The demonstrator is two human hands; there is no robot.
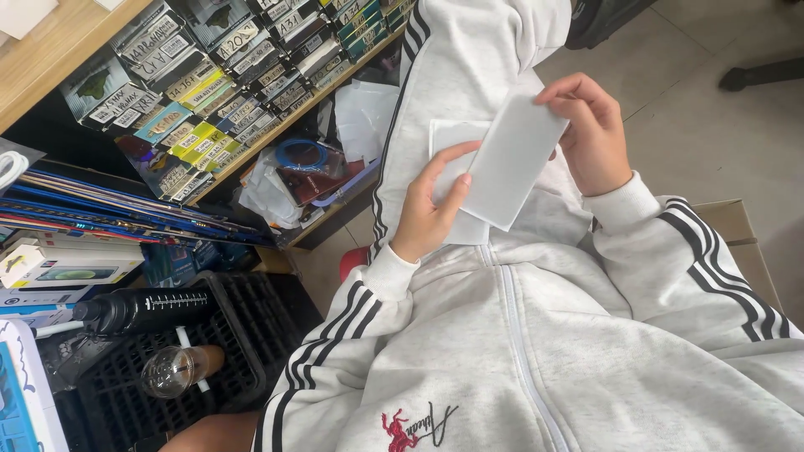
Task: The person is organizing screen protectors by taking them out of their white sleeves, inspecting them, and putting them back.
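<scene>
Two hands (427, 209) (590, 134) hold flat white rectangular sheets (511, 159) — smooth, matte — over grey fleece.

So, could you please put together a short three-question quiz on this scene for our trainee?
1. True or false: the left hand and the right hand both grip the flat white rectangular sheet.
2. What lies on the black plastic crate? A) a black bottle B) scissors C) a cup
3. What colour are the stripes on the grey hooded jacket?

Key: 1 true; 2 A; 3 black.
</scene>
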